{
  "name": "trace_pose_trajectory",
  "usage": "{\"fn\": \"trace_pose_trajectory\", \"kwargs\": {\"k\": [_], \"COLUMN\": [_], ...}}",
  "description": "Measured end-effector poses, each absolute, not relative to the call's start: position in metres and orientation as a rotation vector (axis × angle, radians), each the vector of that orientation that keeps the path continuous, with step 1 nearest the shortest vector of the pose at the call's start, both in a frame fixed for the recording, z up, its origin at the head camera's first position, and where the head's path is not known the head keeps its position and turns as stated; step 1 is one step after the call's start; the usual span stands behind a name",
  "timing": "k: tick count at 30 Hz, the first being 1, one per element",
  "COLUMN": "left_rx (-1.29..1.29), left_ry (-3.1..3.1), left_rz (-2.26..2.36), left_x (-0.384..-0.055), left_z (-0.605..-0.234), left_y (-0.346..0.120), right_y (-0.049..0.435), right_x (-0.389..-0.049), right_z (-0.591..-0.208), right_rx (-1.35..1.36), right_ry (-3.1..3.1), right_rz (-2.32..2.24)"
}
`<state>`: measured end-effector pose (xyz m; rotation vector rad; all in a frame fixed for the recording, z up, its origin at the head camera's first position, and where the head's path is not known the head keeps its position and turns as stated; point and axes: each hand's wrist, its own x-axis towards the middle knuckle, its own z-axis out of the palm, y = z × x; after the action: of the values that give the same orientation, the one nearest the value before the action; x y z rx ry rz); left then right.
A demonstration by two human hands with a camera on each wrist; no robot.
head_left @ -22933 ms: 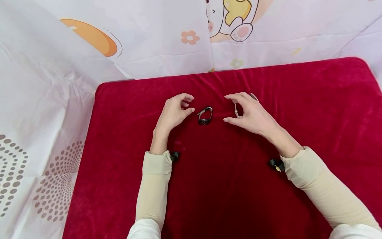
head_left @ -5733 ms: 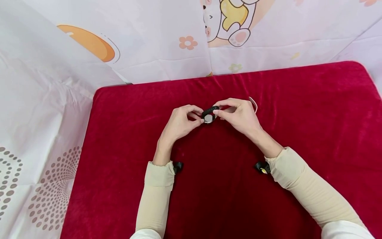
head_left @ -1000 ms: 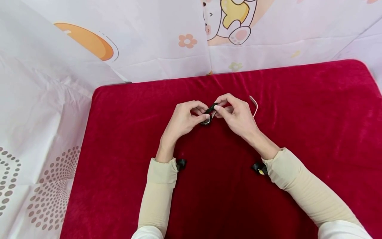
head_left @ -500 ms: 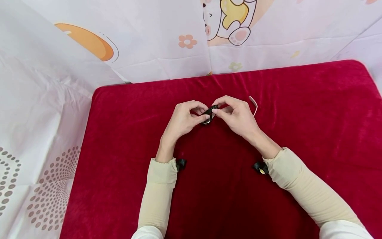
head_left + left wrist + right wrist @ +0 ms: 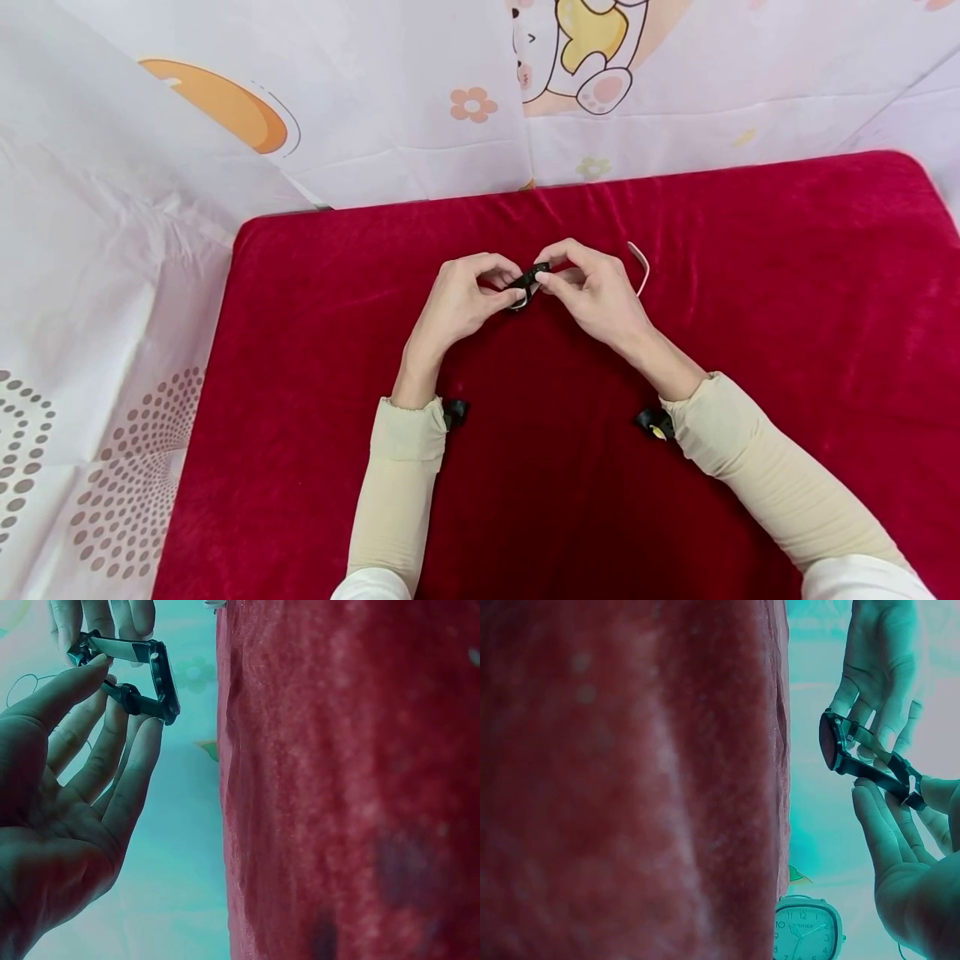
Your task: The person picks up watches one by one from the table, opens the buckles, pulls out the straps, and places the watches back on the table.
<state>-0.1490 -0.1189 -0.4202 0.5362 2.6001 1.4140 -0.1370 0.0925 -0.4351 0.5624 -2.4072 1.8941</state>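
Between both hands is a black wristwatch (image 5: 528, 278), held close over the red cloth in the head view. My left hand (image 5: 467, 293) pinches it at the case end, thumb in front. At the strap ends, the thumb and fingertips of my right hand (image 5: 596, 292) grip near the buckle. The left wrist view shows the watch case (image 5: 165, 682) edge-on with its strap bent into a loop. In the right wrist view, the dark round dial (image 5: 829, 741) faces the cloth, and the strap ends meet at the right fingers.
A second watch with a pale strap (image 5: 640, 265) stands just beyond the right hand; its squarish dial (image 5: 804, 930) shows in the right wrist view. Red velvet cloth (image 5: 540, 467) covers the table, and a printed white curtain (image 5: 405, 108) hangs behind.
Earlier the black watch lay on the cloth between two empty hands; both hands since took hold of it. Over the last second, the right fingers shifted slightly at the strap ends.
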Motion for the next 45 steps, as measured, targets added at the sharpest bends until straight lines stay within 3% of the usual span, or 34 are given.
{"fn": "trace_pose_trajectory", "kwargs": {"k": [45], "left_rx": [0.511], "left_ry": [2.583], "left_rz": [1.488], "left_x": [-0.1508], "left_z": [-0.4219], "left_y": [-0.1236], "right_y": [0.0891], "right_x": [-0.1380], "right_z": [-0.4348], "right_rx": [0.593], "right_ry": [-2.196], "right_rz": [2.148]}}
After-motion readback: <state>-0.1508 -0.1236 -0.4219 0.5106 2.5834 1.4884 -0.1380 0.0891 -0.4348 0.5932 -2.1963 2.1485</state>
